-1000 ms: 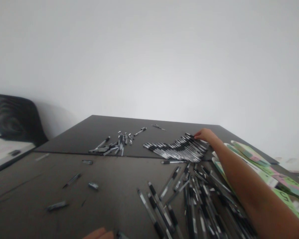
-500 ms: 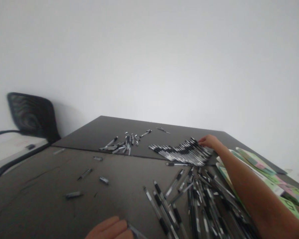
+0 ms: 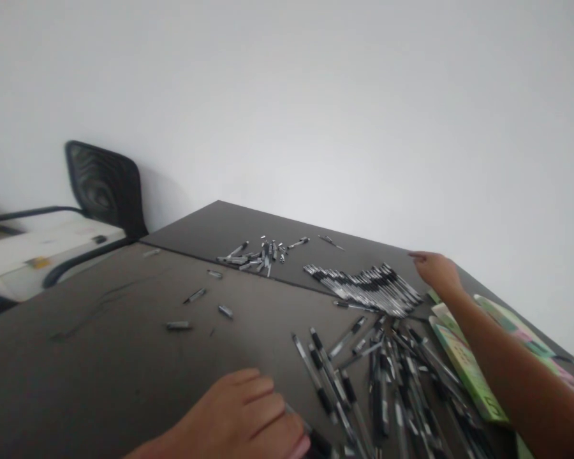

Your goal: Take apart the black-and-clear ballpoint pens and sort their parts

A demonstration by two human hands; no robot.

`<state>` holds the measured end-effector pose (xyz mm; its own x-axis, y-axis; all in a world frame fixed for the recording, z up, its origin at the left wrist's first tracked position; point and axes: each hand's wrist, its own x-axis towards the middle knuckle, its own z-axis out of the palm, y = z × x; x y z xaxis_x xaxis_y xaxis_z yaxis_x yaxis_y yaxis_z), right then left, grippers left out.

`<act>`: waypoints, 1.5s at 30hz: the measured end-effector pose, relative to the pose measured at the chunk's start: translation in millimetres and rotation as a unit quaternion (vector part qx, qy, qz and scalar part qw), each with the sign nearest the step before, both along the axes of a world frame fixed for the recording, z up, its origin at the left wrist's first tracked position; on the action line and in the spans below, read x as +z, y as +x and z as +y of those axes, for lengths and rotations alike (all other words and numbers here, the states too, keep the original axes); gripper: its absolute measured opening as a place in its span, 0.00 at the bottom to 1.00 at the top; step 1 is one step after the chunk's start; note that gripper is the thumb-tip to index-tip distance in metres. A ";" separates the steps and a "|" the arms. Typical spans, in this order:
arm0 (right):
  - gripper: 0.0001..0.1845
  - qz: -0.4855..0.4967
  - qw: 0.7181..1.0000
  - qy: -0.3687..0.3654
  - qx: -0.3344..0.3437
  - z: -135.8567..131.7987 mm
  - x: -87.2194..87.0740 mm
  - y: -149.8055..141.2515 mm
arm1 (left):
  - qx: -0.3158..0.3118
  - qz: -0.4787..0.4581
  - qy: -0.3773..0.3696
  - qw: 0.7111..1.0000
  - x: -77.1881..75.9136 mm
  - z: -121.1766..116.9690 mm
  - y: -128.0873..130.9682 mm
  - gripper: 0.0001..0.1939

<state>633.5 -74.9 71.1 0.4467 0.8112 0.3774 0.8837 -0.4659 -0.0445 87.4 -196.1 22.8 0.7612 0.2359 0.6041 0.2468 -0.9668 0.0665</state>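
My left hand (image 3: 249, 414) is at the bottom of the view, its fingers closed round a pen (image 3: 319, 441) with a clear barrel and a black grip. Beyond the pen row, my right hand (image 3: 437, 273) hovers with the index finger stretched out and nothing visible in it; its other fingers are partly hidden. A slanted row of pens (image 3: 363, 285) lies side by side just left of that hand. Nearer to me, a loose heap of pens (image 3: 406, 382) spreads in several directions, between my two arms.
Green boxes (image 3: 473, 363) lie under and beside my right forearm. A small pile of pen parts (image 3: 263, 255) sits farther back on the dark table (image 3: 100, 357). Several short pieces (image 3: 225, 312) are scattered at left. A black mesh chair (image 3: 105, 185) stands beyond the left edge.
My right hand has lifted away from the end of the pen row, up and to the right. More of my left hand shows now, still round the pen. The camera view has shifted.
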 end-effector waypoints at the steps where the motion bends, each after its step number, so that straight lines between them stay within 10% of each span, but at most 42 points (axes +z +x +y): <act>1: 0.22 -0.010 1.000 0.023 0.016 -6.1 6.0 -10.4 | 0.002 0.006 -0.013 1.000 2.1 0.1 0.4 0.16; 8: 0.31 -0.010 0.980 0.092 0.175 -84.9 23.5 -115.5 | -0.004 -0.032 -0.017 0.999 5.1 22.5 -1.7 0.20; 14: 0.18 0.187 0.926 -0.131 0.301 -166.9 5.1 -218.7 | 0.089 -0.052 -0.021 0.994 1.8 50.2 -12.4 0.20; 19: 0.14 0.211 0.895 -0.216 0.328 -181.5 -5.3 -267.9 | 0.130 -0.036 -0.030 0.990 -1.6 68.6 -18.5 0.19; 45: 0.12 0.106 0.915 -0.312 0.232 -209.9 -4.3 -282.0 | 0.101 0.069 -0.017 0.992 -5.6 55.5 -11.6 0.19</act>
